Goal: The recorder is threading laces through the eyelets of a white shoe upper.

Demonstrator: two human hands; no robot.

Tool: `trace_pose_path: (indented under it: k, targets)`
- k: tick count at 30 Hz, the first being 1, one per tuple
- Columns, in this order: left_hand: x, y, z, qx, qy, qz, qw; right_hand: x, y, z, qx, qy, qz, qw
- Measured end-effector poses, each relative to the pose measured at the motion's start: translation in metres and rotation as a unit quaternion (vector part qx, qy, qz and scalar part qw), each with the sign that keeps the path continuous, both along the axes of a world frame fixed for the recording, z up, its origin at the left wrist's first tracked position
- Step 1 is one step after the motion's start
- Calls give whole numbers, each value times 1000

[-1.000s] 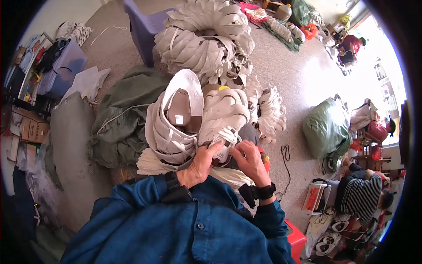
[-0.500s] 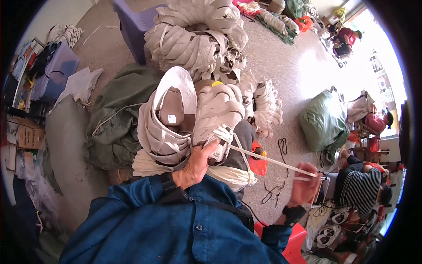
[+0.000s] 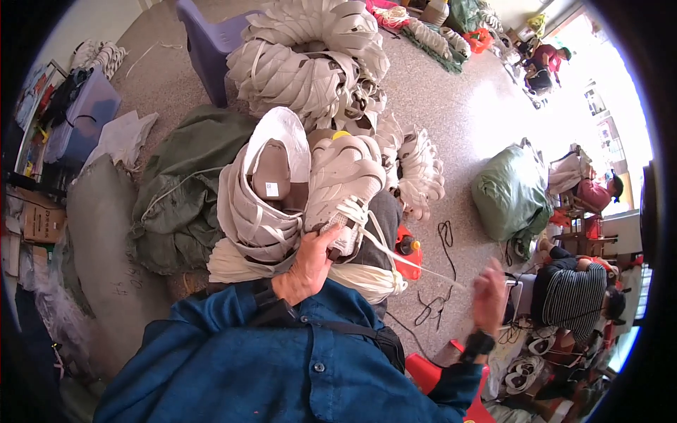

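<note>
A beige shoe upper (image 3: 345,169) rests on my lap, its toe pointing away from me. My left hand (image 3: 308,264) is closed on the near end of it, thumb on top. From its lacing a pale shoelace (image 3: 405,259) stretches to the right and fades into blur. At the far end of that line is my right hand (image 3: 488,296), smeared by motion, so whether its fingers grip the lace is unclear. Beside the upper, on its left, stands a stack of nested beige uppers (image 3: 257,218) with a brown insole showing. A bundle of cream laces (image 3: 370,280) lies across my lap beneath them.
Ahead, strings of nested uppers (image 3: 303,77) are heaped near a purple chair (image 3: 211,46). Green cloth (image 3: 190,176) lies at left; a full green sack (image 3: 508,194) stands at right. A red stool (image 3: 423,370) is by my right arm. Other people (image 3: 575,296) sit at right.
My right hand has moved slightly left and down and is now blurred. The lace, broad and taut before, looks thinner and blurred toward its end. My left hand keeps its hold on the upper.
</note>
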State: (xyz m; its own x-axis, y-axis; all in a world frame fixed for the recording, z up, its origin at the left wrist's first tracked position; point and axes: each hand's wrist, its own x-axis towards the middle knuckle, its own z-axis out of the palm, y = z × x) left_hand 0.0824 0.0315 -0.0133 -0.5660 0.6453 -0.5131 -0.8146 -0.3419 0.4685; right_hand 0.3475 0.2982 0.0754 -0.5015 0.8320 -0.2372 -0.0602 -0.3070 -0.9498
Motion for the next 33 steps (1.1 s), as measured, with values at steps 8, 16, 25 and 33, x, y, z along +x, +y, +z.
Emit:
trace_pose_path:
  k: [8, 16, 25, 33]
  targets:
    - [-3, -2, -1, -9, -10, -25, 1000, -171, -125, -58, 172, -137, 269, 938]
    - [0, -2, -4, -40, 23, -30, 999, -192, -141, -58, 299, -224, 233, 898]
    - [0, -2, 3, -45, 35, -16, 998, -195, -137, -58, 387, -128, 243, 880]
    - [1, 0, 3, -49, 44, -28, 997, -201, -139, -58, 372, -139, 225, 890]
